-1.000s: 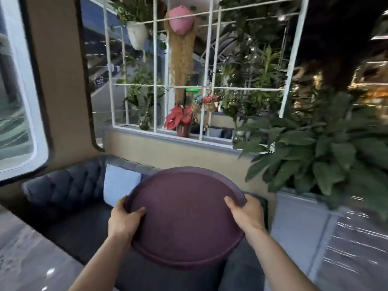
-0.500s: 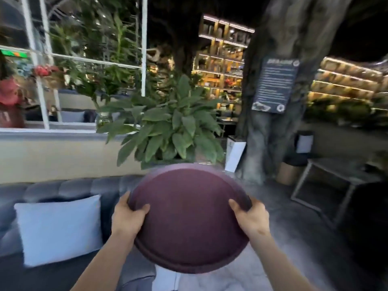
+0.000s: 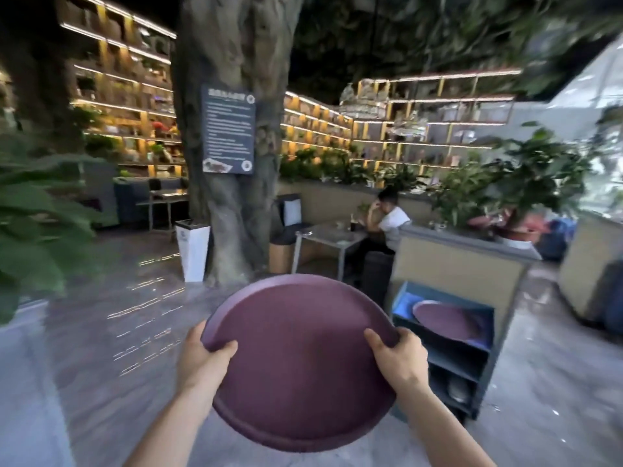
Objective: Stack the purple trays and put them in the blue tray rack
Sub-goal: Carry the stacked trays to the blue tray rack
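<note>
Plain purple tray (image 3: 303, 362), blue tray rack (image 3: 448, 348), white bin (image 3: 193, 251), grey speckled floor (image 3: 101, 382).

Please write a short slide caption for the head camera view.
Both hands, left and right, carry a purple tray toward the blue rack.

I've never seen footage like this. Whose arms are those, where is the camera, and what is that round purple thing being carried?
There is no machine here: a person wears a wide-angle camera on the head, looking forward and down, so you see their own arms. The left hand and right hand grip opposite edges of a round purple tray, held in the air above the floor. To the right stands the blue tray rack, with another purple tray already lying on its top shelf. Behind are a large tree trunk and a seated person at a table.
</note>
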